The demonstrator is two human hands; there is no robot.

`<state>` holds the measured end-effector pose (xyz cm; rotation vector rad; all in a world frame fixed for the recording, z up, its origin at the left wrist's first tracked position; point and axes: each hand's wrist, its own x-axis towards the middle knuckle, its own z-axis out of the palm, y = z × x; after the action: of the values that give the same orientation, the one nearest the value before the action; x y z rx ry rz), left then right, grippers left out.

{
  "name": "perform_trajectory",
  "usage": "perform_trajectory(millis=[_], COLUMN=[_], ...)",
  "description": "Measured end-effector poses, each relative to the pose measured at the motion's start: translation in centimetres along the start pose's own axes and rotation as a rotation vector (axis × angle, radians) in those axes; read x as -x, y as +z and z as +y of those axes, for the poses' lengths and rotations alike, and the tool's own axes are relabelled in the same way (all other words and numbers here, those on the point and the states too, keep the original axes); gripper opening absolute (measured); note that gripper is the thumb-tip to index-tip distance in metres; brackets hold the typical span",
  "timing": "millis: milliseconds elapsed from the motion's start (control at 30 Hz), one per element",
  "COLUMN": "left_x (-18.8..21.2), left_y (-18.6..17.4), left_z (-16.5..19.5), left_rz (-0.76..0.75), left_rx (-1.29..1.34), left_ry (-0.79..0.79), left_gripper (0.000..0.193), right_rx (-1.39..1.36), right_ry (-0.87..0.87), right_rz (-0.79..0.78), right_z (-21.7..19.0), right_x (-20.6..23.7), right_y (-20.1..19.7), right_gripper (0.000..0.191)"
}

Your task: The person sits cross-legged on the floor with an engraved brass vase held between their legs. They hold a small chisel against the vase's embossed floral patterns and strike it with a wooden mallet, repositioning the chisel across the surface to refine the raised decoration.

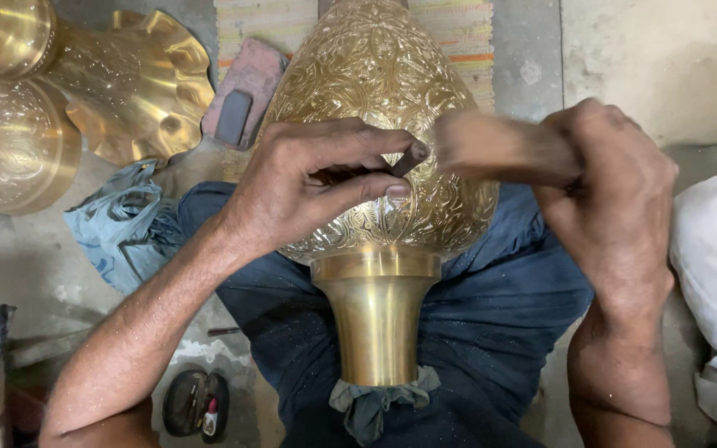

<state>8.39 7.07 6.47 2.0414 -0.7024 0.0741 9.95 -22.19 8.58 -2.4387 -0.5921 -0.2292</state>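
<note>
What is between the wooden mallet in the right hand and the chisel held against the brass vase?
Nothing visible. The mallet in the right hand sits right beside the chisel, pinched by the left hand on the vase.

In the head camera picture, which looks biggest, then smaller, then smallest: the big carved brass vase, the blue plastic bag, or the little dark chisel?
1. Brass vase, biggest by far, though nearest the camera.
2. Blue plastic bag.
3. Chisel, smallest, mostly hidden in the left hand.
</note>
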Motion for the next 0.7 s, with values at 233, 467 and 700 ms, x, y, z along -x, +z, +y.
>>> perform_trajectory(millis=[233, 467, 700], left_x=[0.1, 0.8, 1.0], left_y=[0.0, 0.2, 0.3], left_z=[-0.2, -0.5, -0.8], left_rz=[0.001, 0.029, 0.019], left_rx=[-0.029, 0.033, 0.054], left_ry=[0.05, 0.011, 0.015], left_gripper=[0.032, 0.034, 0.033], right_rx=[-0.068, 0.031, -0.069], right_ry=[-0.08, -0.079, 0.024], right_rz=[0.073, -0.006, -0.019], right_z=[0.0, -0.1, -0.5], right_x=[0.0, -0.8, -0.9], right_y=[-0.2, -0.6, -0.9], right_gripper=[0.03, 0.028, 0.023])
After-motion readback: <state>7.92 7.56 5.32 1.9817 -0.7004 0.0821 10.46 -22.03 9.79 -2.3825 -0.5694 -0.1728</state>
